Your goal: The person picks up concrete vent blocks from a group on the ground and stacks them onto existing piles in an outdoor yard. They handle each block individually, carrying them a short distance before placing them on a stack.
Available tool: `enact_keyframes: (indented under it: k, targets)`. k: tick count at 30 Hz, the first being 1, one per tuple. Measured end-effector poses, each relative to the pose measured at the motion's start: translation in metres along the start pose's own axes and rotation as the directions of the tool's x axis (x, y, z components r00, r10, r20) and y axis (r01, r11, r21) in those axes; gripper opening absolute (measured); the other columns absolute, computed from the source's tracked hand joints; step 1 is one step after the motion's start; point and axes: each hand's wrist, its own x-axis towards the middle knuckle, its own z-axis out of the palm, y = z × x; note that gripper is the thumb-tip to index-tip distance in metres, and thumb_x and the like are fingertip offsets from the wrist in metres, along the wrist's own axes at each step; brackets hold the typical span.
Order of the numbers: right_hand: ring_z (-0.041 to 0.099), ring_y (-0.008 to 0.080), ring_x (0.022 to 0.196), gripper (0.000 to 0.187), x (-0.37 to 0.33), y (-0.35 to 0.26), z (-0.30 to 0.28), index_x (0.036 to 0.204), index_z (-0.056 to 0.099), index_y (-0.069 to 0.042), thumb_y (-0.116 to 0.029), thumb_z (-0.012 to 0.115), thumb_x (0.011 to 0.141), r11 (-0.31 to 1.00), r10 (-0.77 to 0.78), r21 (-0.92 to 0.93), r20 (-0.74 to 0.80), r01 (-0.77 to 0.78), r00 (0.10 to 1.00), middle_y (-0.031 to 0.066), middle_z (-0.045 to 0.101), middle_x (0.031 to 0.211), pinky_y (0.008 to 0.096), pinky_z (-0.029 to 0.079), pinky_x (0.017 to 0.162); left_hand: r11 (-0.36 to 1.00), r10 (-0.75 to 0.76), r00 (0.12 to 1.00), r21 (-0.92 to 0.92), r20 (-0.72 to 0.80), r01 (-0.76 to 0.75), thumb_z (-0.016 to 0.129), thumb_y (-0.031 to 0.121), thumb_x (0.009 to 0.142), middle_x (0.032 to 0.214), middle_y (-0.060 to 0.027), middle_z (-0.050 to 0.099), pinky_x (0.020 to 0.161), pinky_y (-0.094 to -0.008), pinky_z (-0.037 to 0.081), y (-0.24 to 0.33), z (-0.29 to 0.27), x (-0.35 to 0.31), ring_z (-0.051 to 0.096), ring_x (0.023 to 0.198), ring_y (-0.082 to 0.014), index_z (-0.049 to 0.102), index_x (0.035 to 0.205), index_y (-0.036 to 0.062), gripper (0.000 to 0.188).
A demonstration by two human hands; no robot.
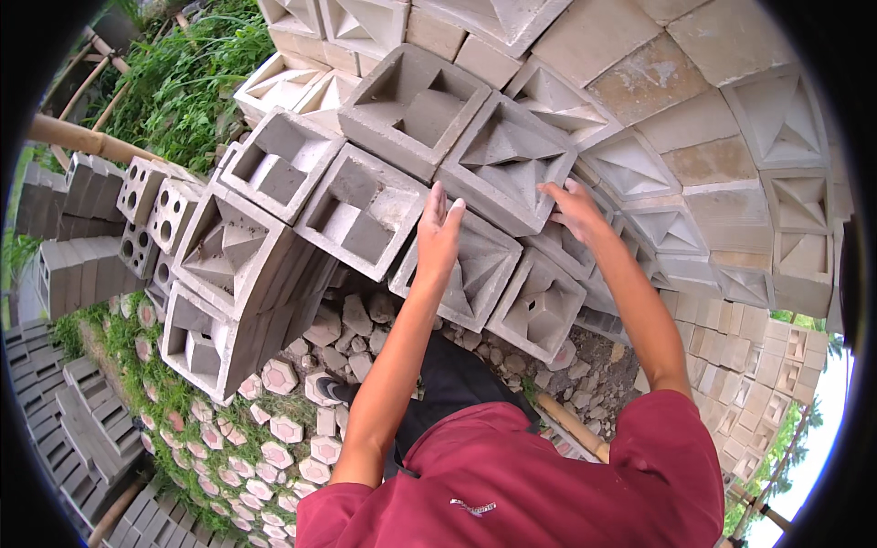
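In front of me is a grey concrete ventilation block [512, 157] with triangular facets inside its square frame. My left hand [440, 233] is at its left corner, fingers stretched out and thumb raised apart. At the block's right edge is my right hand [577, 212], fingers apart and slightly bent, the fingertips over the rim. Whether either hand presses on the block cannot be made out. Below my left hand lies another faceted block [475, 269], partly covered by that forearm. Next to it stands a block with a cube-shaped recess [539, 306].
More blocks with square recesses [365, 212] form a row to the left. A tall stack of pale blocks [722, 155] rises at the right. Rubble [352, 333] and hexagonal pavers [279, 374] cover the ground. A bamboo pole [575, 427] lies beside me.
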Motion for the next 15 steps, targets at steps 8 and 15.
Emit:
enact_keyframes:
  k: [8, 15]
  targets:
    - [0.04, 0.0364, 0.127, 0.053, -0.139, 0.002, 0.141, 0.126, 0.042, 0.007, -0.012, 0.062, 0.081, 0.44, -0.874, -0.55, -0.082, 0.71, 0.478, 0.0273, 0.035, 0.14, 0.0407, 0.031, 0.105, 0.995, -0.028, 0.952, -0.095, -0.306, -0.001, 0.045, 0.02, 0.096, 0.12, -0.0142, 0.058, 0.09, -0.0335, 0.045, 0.056, -0.144, -0.127, 0.055, 0.112, -0.021, 0.052, 0.118, 0.0009, 0.03]
    - [0.047, 0.0353, 0.121, 0.039, -0.219, 0.0, 0.303, 0.115, 0.052, 0.004, -0.003, 0.062, 0.078, 0.169, -0.901, -0.272, 0.348, 0.948, 0.26, 0.0232, 0.047, 0.13, 0.0409, 0.037, 0.102, 0.986, 0.163, 0.81, 0.121, -0.564, -0.115, 0.05, 0.02, 0.095, 0.119, -0.0143, 0.058, 0.087, -0.0333, 0.048, 0.073, -0.267, -0.254, 0.056, 0.109, -0.021, 0.051, 0.118, -0.0013, 0.032]
